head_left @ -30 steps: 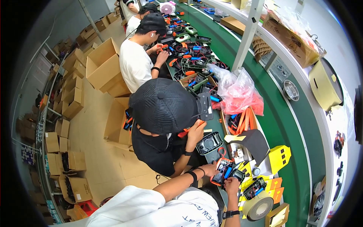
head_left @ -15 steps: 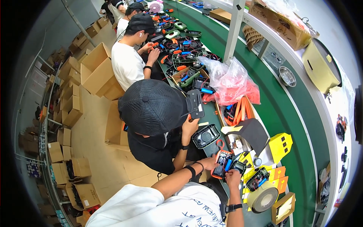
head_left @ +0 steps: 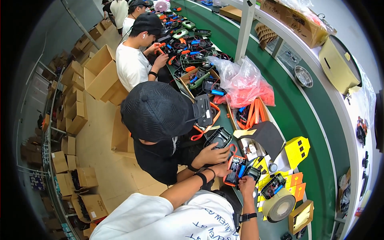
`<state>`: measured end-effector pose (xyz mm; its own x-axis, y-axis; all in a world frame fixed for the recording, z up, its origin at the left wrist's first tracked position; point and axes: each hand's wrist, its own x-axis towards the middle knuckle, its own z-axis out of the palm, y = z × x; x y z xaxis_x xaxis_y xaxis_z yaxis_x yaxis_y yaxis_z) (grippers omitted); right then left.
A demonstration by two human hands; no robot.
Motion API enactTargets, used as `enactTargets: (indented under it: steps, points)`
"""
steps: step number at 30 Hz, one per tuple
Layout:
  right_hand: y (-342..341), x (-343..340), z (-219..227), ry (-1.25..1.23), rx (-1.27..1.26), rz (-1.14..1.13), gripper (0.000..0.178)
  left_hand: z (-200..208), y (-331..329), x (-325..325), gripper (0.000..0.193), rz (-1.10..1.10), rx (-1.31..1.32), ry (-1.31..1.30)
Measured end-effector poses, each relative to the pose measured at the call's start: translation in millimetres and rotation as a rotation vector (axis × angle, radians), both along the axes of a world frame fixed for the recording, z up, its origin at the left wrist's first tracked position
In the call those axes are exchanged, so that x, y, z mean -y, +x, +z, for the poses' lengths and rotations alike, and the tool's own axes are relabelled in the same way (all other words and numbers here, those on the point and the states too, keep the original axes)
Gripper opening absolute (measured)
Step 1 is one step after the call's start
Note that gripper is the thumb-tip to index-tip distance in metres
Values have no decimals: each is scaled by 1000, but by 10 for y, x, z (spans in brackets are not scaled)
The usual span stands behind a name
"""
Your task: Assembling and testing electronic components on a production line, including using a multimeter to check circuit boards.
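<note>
An open orange-rimmed device housing (head_left: 235,171) with a blue battery cell and wiring inside lies before me at the bench edge. My left hand (head_left: 222,169) grips its left side, fingers closed at the rim. On its right, my right hand (head_left: 247,185) pinches a dark housing half (head_left: 253,172); fingertips partly cover it. A red strap loop (head_left: 233,149) sticks up from the orange housing. Just beyond my left hand, a co-worker's hand (head_left: 212,154) reaches to a dark empty shell (head_left: 218,138). Another opened device with a blue cell (head_left: 273,186) sits right of my right hand.
A tape roll (head_left: 279,205), yellow card pieces (head_left: 297,152) and a small cardboard box (head_left: 301,217) crowd the right side. Farther up stand a box of orange straps (head_left: 254,114) and a plastic bag of red parts (head_left: 246,86). The co-worker in a black cap (head_left: 154,112) sits close on my left.
The co-worker's hand has come down from the far side to the dark shell beside my left hand. An orange-rimmed piece now shows on the bench beyond. My hands stay nearly in place.
</note>
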<state>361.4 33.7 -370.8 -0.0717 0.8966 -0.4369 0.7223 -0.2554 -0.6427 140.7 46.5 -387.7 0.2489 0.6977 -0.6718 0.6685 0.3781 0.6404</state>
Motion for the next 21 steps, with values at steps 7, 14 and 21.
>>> enactTargets:
  steps: [7, 14, 21]
  points:
    - [16, 9, -62, -10, 4, 0, 10, 50, 6, 2, 81, -34, -43, 18]
    - [-12, 28, -100, 79, -12, 34, 4, 33, -29, 6, 78, 6, -7, -3]
    - [4, 23, -83, 60, -24, -3, 2, 52, -9, -7, 75, 10, 6, 12]
